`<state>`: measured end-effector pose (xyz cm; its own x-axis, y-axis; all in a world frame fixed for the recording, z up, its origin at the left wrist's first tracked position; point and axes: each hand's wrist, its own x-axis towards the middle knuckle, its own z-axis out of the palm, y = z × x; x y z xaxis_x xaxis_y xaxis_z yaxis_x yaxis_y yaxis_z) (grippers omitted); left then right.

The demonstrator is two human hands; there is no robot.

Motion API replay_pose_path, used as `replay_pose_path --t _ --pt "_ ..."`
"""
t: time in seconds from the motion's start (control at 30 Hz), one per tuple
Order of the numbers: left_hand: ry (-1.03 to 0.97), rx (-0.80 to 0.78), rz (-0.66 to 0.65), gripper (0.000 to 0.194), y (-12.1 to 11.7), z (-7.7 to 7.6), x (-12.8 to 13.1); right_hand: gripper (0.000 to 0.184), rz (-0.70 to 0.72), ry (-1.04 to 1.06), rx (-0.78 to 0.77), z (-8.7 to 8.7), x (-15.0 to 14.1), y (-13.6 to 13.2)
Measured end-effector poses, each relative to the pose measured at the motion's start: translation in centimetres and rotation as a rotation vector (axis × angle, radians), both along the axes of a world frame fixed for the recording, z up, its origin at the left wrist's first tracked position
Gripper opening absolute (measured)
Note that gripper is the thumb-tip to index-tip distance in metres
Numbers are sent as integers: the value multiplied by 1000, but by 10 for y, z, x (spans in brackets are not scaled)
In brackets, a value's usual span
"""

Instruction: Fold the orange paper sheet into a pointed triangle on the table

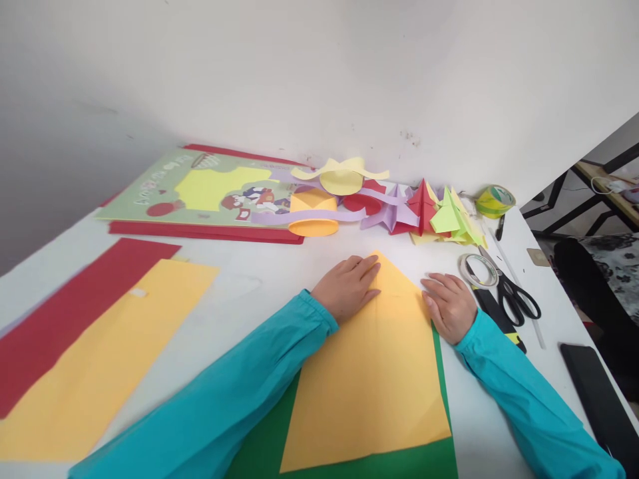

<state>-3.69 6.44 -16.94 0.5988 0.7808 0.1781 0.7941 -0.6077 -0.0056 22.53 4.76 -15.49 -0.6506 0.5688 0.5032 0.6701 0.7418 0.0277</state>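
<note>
A sheet of yellow-orange paper (374, 386) lies before me, its top folded into a point and a faint crease running down its middle. My left hand (348, 287) rests on the upper left slope of the point, fingers stretched out flat on the paper. At the right shoulder of the sheet is my right hand (449, 306), its slightly bent, parted fingers touching the paper's edge. Beneath the sheet, a green paper (409, 464) shows along the bottom and sides. Teal sleeves cover both forearms.
Red paper (90, 313) and another yellow-orange sheet (130, 332) lie left. A decorated green board (170, 173) and folded paper shapes (424, 206) line the wall. On the right are scissors (516, 299), a tape roll (479, 269), green-yellow tape (494, 201) and a black phone-like object (594, 386).
</note>
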Motion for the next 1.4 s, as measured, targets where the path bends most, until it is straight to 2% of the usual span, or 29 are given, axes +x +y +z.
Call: replay_pose_path --t 0.37,0.63,0.93,1.17,1.27,1.4 --pt "-10 -10 -2 48 0 2 0 27 40 60 -42 1 0 3" --pt "-12 -14 -9 49 0 1 0 23 84 112 -14 -1 -3 4" --pt "-56 -22 -69 44 1 4 0 28 -7 273 -68 -4 -5 20" --pt "-83 -29 -79 44 1 6 -1 34 -80 2 -214 1 -46 44" --pt "-85 -44 -79 46 1 6 0 34 -125 -101 -209 4 -64 53" --pt "-86 -64 -77 47 1 8 0 35 -154 -149 -201 5 -73 59"
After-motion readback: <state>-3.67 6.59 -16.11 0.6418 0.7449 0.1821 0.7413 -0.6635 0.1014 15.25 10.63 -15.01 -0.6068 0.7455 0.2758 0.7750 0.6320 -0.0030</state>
